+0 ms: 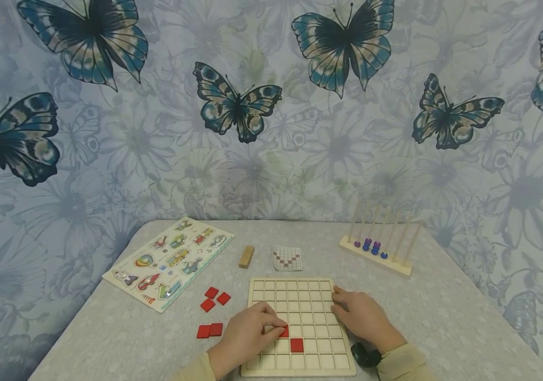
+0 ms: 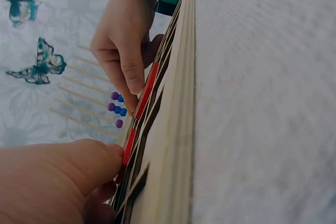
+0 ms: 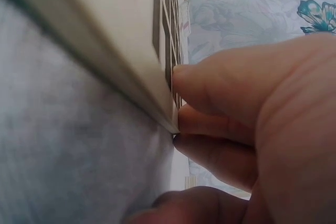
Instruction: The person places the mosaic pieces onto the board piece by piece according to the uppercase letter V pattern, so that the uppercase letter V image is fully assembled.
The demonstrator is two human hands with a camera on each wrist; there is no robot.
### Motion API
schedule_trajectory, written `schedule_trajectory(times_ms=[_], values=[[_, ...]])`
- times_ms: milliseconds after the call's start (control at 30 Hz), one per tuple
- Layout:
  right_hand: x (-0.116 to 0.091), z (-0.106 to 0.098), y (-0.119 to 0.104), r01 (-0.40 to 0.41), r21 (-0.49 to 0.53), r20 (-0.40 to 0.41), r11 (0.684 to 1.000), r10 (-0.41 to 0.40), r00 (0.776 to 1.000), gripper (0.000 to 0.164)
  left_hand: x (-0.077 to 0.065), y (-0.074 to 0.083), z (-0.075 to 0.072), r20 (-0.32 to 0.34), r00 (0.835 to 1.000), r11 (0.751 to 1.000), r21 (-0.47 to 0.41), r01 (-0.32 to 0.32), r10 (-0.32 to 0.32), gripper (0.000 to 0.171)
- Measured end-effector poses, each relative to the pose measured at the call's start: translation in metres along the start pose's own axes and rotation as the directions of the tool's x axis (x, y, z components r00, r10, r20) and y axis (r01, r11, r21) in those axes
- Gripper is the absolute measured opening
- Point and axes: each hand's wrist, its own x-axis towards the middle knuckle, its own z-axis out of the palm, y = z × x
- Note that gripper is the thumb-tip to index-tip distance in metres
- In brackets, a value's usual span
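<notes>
A pale wooden grid board (image 1: 321, 365) lies flat on the table. My left hand (image 1: 245, 330) pinches a red square tile (image 1: 284, 332) between thumb and fingers, at a cell left of the middle. In the left wrist view that tile (image 2: 126, 150) is at the fingertips, low against the board. Another red tile (image 1: 297, 345) sits in a cell one row nearer and one column to the right. At the board's right edge my right hand (image 1: 364, 317) holds on; the right wrist view has its thumb (image 3: 210, 80) over the top face and other fingers at the rim.
Several loose red tiles (image 1: 207, 305) lie left of the board. Behind it are a pattern card (image 1: 287, 259) and a small wooden block (image 1: 246, 257). A picture puzzle (image 1: 169, 264) is at the back left, a bead rack (image 1: 375, 256) with upright rods at the back right.
</notes>
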Motion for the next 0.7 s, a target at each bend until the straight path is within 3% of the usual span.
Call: schedule_trajectory(times_ms=[133, 233, 333, 400, 500, 600, 700], values=[[0.000, 0.000, 0.000, 0.003, -0.003, -0.002, 1.000, -0.003, 1.000, 0.038, -0.001, 0.000, 0.001, 0.000, 1.000, 0.998, 0.054, -0.031, 0.031, 0.015], [0.000, 0.000, 0.000, 0.004, -0.006, -0.001, 1.000, -0.004, 1.000, 0.037, -0.002, 0.000, 0.001, -0.014, 0.999, 0.998, 0.045, -0.041, 0.042, 0.016], [0.000, 0.001, 0.001, -0.002, 0.000, 0.001, 1.000, 0.002, 1.000, 0.037, -0.003, 0.001, -0.001, -0.076, 0.997, 1.000, 0.004, -0.026, 0.026, 0.017], [-0.001, 0.001, 0.002, -0.004, 0.005, 0.003, 1.000, 0.004, 1.000, 0.037, -0.003, 0.002, -0.004, -0.155, 0.988, 0.999, -0.032, 0.010, -0.015, 0.016], [-0.001, 0.001, 0.001, -0.004, 0.014, 0.005, 1.000, 0.004, 1.000, 0.037, -0.002, -0.001, -0.015, -0.293, 0.948, 0.992, -0.074, 0.107, -0.124, 0.015], [-0.001, 0.000, 0.000, -0.002, 0.015, 0.007, 1.000, 0.002, 1.000, 0.037, -0.002, -0.011, -0.030, -0.413, 0.878, 0.970, -0.086, 0.227, -0.242, 0.015], [0.000, 0.000, 0.001, 0.002, 0.012, 0.005, 1.000, -0.002, 1.000, 0.038, -0.003, -0.026, -0.046, -0.475, 0.812, 0.937, -0.093, 0.338, -0.340, 0.018]])
